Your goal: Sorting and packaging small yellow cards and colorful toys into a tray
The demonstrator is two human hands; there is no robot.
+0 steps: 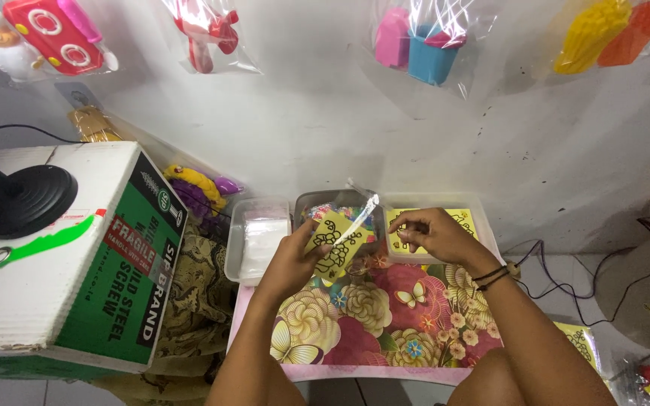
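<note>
My left hand (293, 256) holds a small clear plastic bag (349, 225) with a yellow card (332, 244) printed with black drawings inside it. My right hand (434, 234) hovers just to the right, fingers curled over a clear tray of yellow cards (469, 218). Behind the bag sits a clear tub (306, 201) of small colourful pieces. Both hands are above a small table with a flowered cover (385, 316).
A clear tray of plastic bags (257, 237) stands left of the tub. A large white and green cardboard box (69, 256) with a black round lamp base (24, 197) on it is at the left. Bagged toys (423, 37) hang on the wall. Cables (566, 286) lie at the right.
</note>
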